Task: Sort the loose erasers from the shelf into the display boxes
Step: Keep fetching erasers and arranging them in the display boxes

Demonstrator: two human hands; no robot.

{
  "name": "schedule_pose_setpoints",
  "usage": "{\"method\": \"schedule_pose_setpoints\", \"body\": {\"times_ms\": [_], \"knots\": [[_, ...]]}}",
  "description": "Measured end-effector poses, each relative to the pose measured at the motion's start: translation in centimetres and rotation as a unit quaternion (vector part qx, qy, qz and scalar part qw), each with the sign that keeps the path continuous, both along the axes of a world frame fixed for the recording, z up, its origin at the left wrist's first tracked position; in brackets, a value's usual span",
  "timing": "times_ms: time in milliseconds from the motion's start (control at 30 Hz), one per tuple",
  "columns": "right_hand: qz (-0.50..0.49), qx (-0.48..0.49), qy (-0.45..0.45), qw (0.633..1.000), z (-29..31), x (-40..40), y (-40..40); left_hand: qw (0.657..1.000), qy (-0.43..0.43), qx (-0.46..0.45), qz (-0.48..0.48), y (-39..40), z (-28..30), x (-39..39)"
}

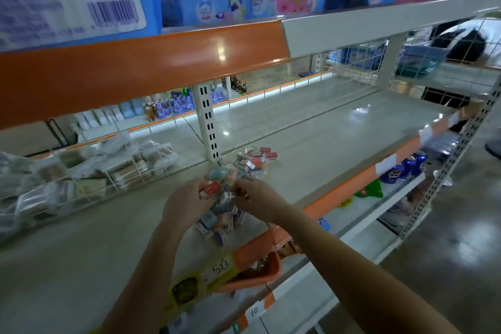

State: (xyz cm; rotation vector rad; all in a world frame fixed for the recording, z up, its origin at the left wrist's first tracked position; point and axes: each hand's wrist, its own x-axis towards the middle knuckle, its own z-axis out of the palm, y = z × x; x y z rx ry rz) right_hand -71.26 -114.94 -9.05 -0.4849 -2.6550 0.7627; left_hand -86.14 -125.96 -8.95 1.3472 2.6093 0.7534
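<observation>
Pinching a small red-and-white wrapped eraser (pixel 212 189), the left hand (pixel 187 205) curls over the heap of loose boxed erasers (pixel 221 214) on the pale grey shelf (pixel 81 247). Light, stiff and slick-wrapped, each probably lifts best by its long sides. The right hand (pixel 256 198) curls on the heap too; whether its grip holds one I cannot tell.

Both forearms are bare with no sleeves in view. The left hand (pixel 187 202) shows no jewellery. The right hand (pixel 256 198) wears a thin ring on one finger, blurred; no watch or bracelet on either wrist.
</observation>
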Motion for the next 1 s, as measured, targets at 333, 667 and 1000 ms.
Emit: {"method": "schedule_pose_setpoints", "body": {"times_ms": [333,667,1000], "knots": [[0.058,-0.166,0.038,0.984,2.3,1.7,-3.8,0.995,0.011,0.096,0.032,-7.8,2.6,3.6],[0.171,-0.437,0.067,0.881,3.4,-2.9,-16.6,0.987,0.054,0.083,0.130,-23.7,3.5,3.9],[0.227,-0.456,0.087,0.856,3.1,-9.8,-33.8,0.972,0.004,0.139,0.190,-42.8,3.5,-0.2]]}}
